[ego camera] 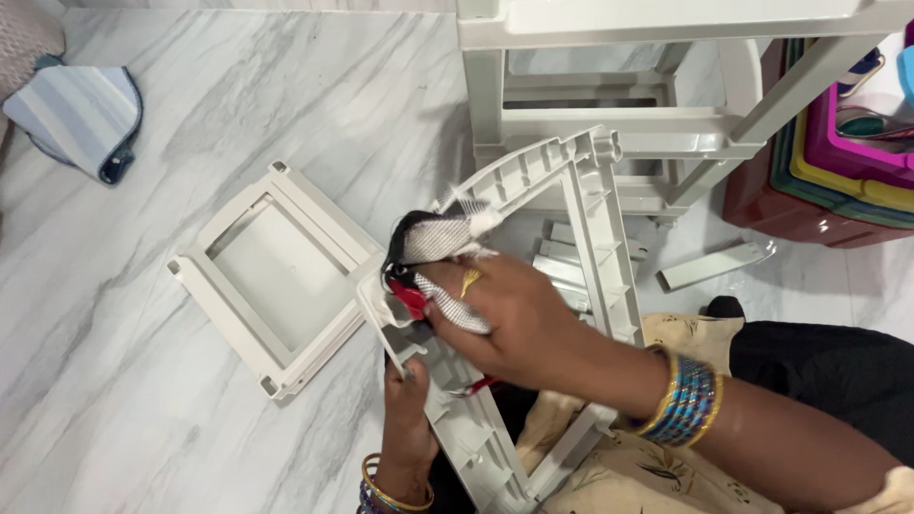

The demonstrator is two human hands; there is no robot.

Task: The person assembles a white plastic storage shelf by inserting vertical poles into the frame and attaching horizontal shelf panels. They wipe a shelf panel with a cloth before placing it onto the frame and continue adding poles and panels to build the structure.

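Observation:
My right hand [519, 319] grips a bunched cloth [443, 249] of white, black and red fabric and presses it against a pale grey plastic frame panel [590, 214]. The panel is tilted on edge over my lap, its ribbed underside facing me. My left hand [407, 419] holds the panel's lower edge from below. Bangles circle both wrists.
A second square grey frame [276, 276] lies flat on the marble floor to the left. A partly built grey plastic rack [609, 95] stands behind, with loose grey bars [709, 266] beside it. Stacked coloured tubs [838, 171] sit at right, a striped cloth [81, 114] at top left.

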